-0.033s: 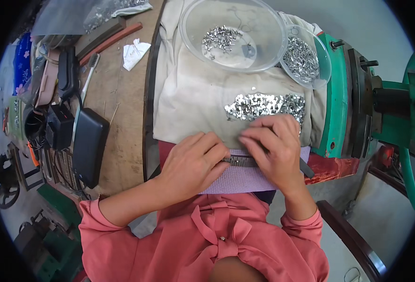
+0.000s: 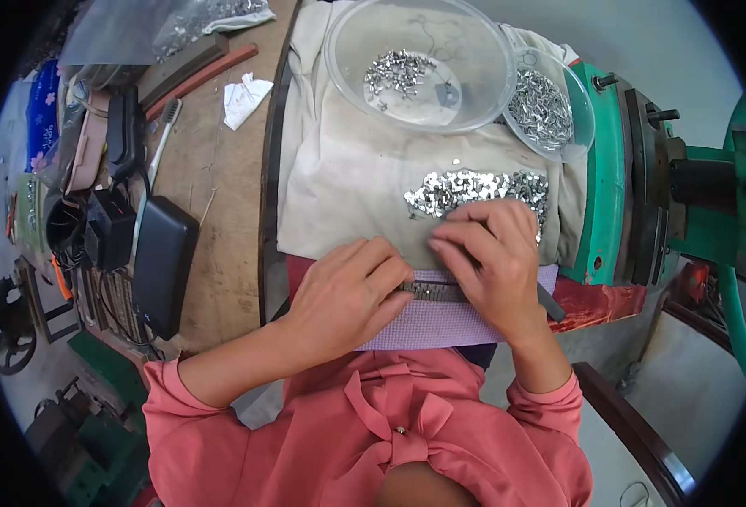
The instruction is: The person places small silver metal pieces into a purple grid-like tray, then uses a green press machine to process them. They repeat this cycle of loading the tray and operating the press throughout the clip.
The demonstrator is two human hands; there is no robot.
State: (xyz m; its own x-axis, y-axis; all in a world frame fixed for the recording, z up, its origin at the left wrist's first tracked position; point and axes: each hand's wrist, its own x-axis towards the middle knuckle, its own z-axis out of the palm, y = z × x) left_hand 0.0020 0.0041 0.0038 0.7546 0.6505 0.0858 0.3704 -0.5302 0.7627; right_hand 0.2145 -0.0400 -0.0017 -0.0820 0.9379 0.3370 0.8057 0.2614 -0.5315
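head view | left hand (image 2: 347, 296) fingers curled together, tips pinching the left end of a dark metal strip (image 2: 432, 291) | right hand (image 2: 487, 258) fingers bent, pressing the strip from above | strip lies on a lilac cloth (image 2: 440, 325) at the desk (image 2: 221, 211) edge | pile of small silver parts (image 2: 474, 190) on beige cloth (image 2: 347, 177) just beyond the right hand | two clear bowls (image 2: 419, 63) of parts farther back

coral-pink blouse (image 2: 390, 439), front bow, long sleeves
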